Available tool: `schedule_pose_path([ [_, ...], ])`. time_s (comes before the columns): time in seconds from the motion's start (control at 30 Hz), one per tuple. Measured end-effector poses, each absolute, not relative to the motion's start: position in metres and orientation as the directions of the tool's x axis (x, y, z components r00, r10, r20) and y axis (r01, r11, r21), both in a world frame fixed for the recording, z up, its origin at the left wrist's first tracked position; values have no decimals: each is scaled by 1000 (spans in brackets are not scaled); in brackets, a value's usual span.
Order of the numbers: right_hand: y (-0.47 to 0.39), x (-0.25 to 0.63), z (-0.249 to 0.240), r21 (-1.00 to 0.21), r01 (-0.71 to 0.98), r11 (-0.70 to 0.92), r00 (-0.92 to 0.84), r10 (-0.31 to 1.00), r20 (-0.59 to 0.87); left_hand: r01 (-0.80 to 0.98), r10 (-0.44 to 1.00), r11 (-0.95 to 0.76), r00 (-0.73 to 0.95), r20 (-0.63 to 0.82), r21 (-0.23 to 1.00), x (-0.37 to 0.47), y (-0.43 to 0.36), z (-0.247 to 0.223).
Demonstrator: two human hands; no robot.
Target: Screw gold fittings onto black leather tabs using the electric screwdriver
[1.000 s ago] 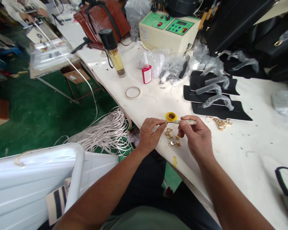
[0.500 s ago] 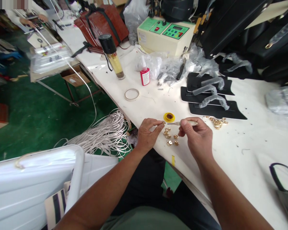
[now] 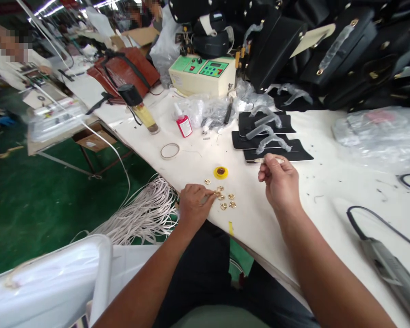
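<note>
My left hand (image 3: 195, 205) is at the table's near edge, thumb and forefinger pinched on a small gold metal fitting (image 3: 216, 193) at the side of a loose group. Several more gold fittings (image 3: 231, 205), ring-shaped, lie just right of those fingertips. One gold fitting (image 3: 207, 181) sits apart, above the left hand. Behind the group is a yellow round dish (image 3: 226, 173) with something dark brown in its middle. My right hand (image 3: 280, 180) is closed around a slim screwdriver (image 3: 259, 160) with a pale handle; its thin dark tip points left, over the lowest black panel.
Black panels (image 3: 295, 155) with plastic-wrapped handles lie beyond my right hand. A red bottle (image 3: 184, 126), a drink flask (image 3: 144, 116) and a cream control box (image 3: 222, 82) stand farther back. At right rests a grey corded tool (image 3: 386, 269). White cord (image 3: 150, 205) is heaped on the floor.
The gold fitting from my left fingertips now lies apart on the table, and that hand has moved down to the group. My right hand has drawn away rightward with the screwdriver. The view has shifted.
</note>
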State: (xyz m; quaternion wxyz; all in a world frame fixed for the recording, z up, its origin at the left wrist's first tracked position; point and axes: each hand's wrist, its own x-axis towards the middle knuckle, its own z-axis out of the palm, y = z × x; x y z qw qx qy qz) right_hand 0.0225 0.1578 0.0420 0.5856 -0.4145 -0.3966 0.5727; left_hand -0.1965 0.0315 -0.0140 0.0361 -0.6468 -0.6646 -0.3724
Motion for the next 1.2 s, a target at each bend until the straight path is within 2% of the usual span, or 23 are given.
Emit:
schedule_pose_path([
  [0.23, 192, 76, 59, -837, -542, 80, 190, 981, -29, 855, 833, -185, -126, 538, 485, -184, 42, 27],
  [0.37, 201, 101, 65, -764, -638, 96, 246, 966, -84, 808, 899, -326, 104, 425, 491, -136, 86, 47],
  [0.5, 200, 110, 69, -717, -689, 99, 250, 962, -107, 848, 906, -372, 243, 348, 377, -76, 141, 38],
  [0.63, 201, 111, 67, -701, -706, 96, 239, 965, -109, 876, 936, -319, 232, 264, 361, -40, 174, 24],
  [0.83, 205, 110, 62, -689, -721, 67, 211, 969, -126, 874, 953, -302, 282, 109, 381, -29, 183, 23],
  [1.03, 203, 107, 60, -710, -701, 66, 208, 971, -115, 866, 978, -210, 194, 83, 453, -32, 182, 22],
  [1.2, 201, 102, 58, -734, -677, 50, 201, 973, -118, 807, 989, -149, 123, 83, 572, -48, 172, 27],
])
